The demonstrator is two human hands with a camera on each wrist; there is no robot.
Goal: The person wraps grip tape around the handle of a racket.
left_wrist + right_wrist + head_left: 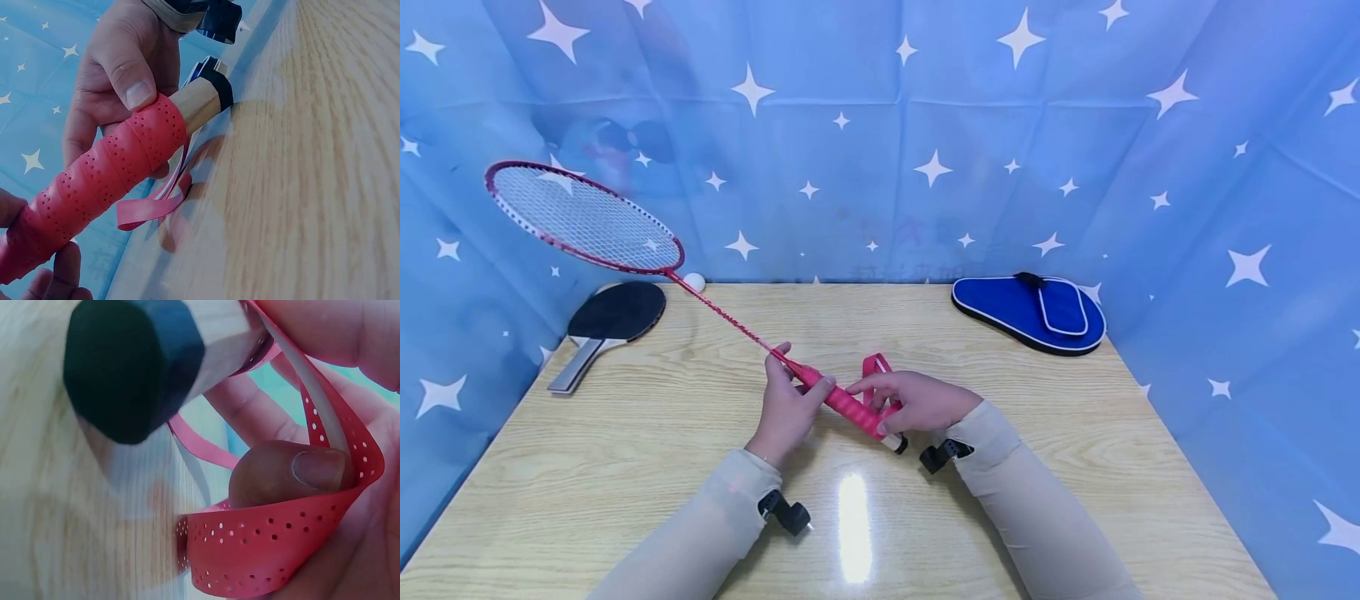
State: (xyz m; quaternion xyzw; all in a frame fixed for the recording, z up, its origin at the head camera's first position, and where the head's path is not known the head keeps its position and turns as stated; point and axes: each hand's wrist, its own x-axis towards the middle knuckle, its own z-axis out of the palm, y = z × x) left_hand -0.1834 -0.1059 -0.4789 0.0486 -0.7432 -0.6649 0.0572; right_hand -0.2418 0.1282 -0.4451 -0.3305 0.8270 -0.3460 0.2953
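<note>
A red badminton racket [718,311] slants across the head view, its strung head raised at the far left. My left hand [786,414] holds it at the top of the handle, thumb on one side and fingers underneath. Perforated pink grip tape [106,165] is wound in overlapping turns over most of the handle. Near the butt, my right hand [928,402] grips the tape, its thumb pressing the last turn. The loose tape [262,544] loops round a finger of that hand. Past the last turn, bare wood [199,105] shows, then the black butt end [112,372].
On the left of the wooden table [625,467] lies a black table tennis bat [619,310], with a white ball [695,282] by the back edge. A blue bat case [1000,302] lies at the back right. A starred blue curtain [865,167] hangs behind.
</note>
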